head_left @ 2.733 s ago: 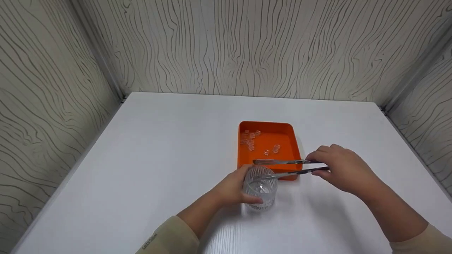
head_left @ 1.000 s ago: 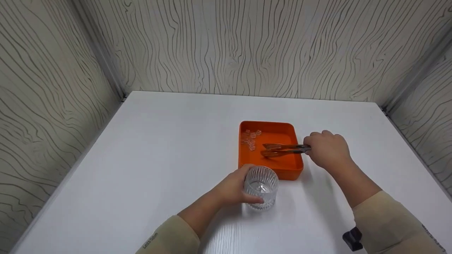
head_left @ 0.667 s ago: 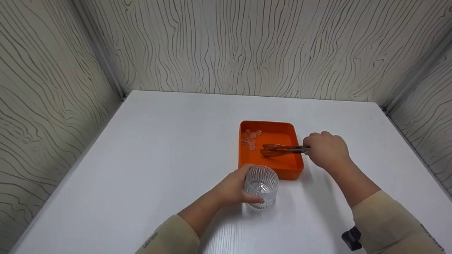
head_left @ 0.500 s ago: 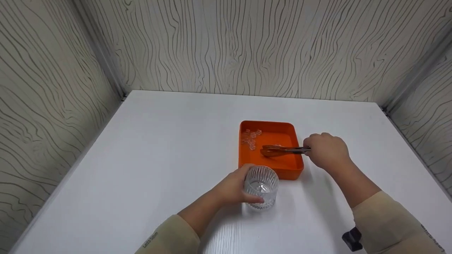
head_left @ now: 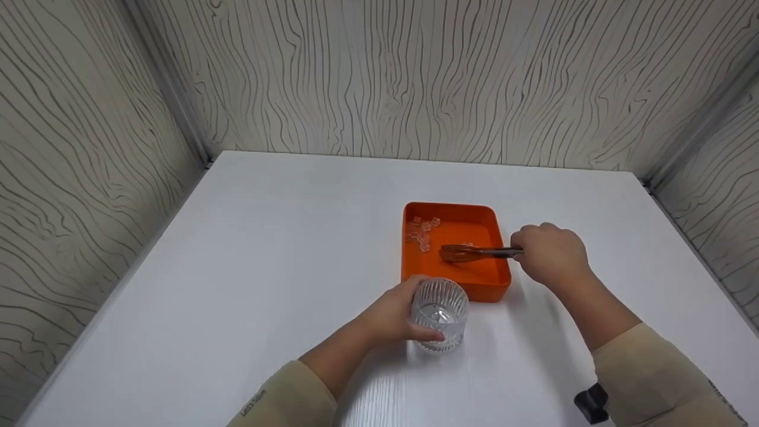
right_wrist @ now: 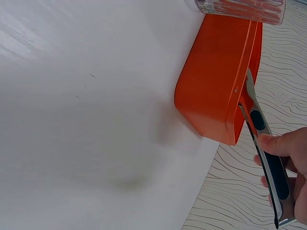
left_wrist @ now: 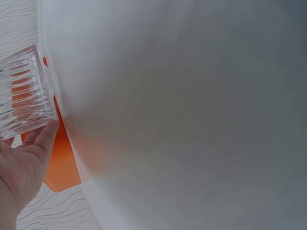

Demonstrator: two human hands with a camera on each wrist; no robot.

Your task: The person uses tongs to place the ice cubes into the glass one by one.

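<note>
My left hand (head_left: 394, 314) grips a clear ribbed glass (head_left: 440, 314), which stands upright on the table just in front of the orange tray (head_left: 489, 293). In the left wrist view the fingers curl about the side of the glass (left_wrist: 26, 96). Metal tongs (head_left: 501, 252) with dark grips are held in my right hand (head_left: 551, 252), over the tray's right wall. Their tips are down in the tray, brought close together. Small clear cubes (head_left: 422, 232) lie in the tray's left part; another cube (head_left: 468, 244) shows just behind the tongs. Whether the tips pinch a cube is hidden.
The white table (head_left: 284, 249) runs back to a wood-patterned wall (head_left: 379, 77), with similar panels at both sides. A small black object (head_left: 592, 403) shows beside the right sleeve.
The tongs moved from over the glass into the tray, and their arms have since drawn together. My left hand and the glass have stayed in place.
</note>
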